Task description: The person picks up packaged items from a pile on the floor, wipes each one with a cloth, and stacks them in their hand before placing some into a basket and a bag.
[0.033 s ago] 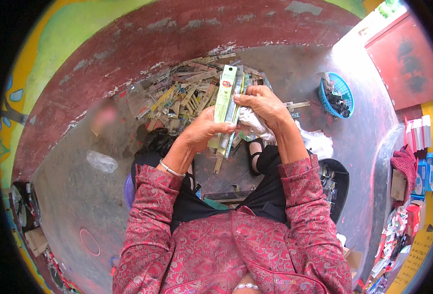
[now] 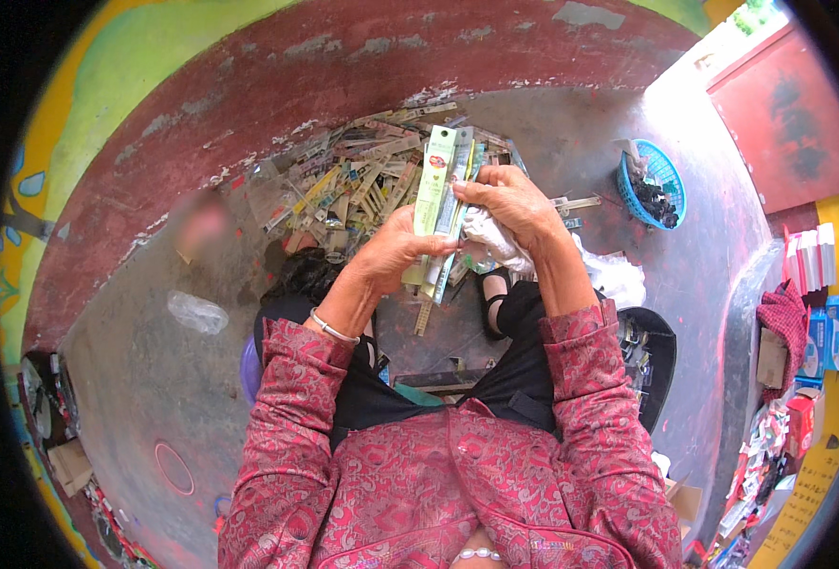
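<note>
My left hand [image 2: 391, 251] grips the lower half of a small stack of long narrow packages [image 2: 435, 180], green and white, held upright in front of me. My right hand [image 2: 509, 204] closes its fingers over the stack's upper right edge. A crumpled white plastic bag [image 2: 493, 245] sits under that palm. A silver bangle is on my left wrist. Just beyond the hands, a pile of several similar narrow packages [image 2: 353, 185] lies on the grey floor against the dark red wall.
A blue basket [image 2: 668, 171] with dark items stands at the right. A black container [image 2: 656, 356] sits by my right knee. A clear plastic bag [image 2: 196, 311] lies on the floor at the left. Stacked boxes [image 2: 822, 284] line the far right.
</note>
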The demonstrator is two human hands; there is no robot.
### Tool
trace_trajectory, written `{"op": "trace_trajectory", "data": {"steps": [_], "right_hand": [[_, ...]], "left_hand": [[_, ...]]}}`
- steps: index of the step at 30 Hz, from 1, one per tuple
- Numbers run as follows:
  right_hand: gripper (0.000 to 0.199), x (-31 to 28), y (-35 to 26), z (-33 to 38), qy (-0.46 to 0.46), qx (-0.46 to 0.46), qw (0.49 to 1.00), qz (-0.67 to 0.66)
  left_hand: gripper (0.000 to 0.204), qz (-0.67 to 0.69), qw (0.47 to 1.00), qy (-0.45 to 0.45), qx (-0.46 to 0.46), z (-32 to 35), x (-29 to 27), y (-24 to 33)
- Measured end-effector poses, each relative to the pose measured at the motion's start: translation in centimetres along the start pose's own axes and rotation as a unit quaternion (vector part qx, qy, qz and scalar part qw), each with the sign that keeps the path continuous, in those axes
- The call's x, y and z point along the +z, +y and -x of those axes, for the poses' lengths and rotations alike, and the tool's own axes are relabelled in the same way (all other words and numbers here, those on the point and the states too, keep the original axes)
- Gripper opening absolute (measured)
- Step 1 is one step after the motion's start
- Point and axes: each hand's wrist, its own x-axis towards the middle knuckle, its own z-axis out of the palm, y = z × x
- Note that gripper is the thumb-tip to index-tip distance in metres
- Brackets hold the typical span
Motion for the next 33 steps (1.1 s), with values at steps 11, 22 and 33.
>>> {"op": "trace_trajectory", "data": {"steps": [11, 22, 33], "right_hand": [[0.013, 4.0, 0.6, -0.2, 0.167, -0.457, 0.724, 0.488], [0.047, -5.6, -2.3, 0.4, 0.194, -0.010, 0.980, -0.038], [0.028, -1.0, -0.4, -1.3, -0.045, -0.019, 0.998, 0.029]], "left_hand": [[0.041, -0.133, 0.990, 0.035, -0.017, -0.2, 0.7, -1.0], [0.044, -0.027, 0.998, 0.052, 0.002, 0.6, 0.6, 0.3], [0.060, -0.034, 0.994, -0.074, -0.068, 0.8, 1.0, 1.1]]}}
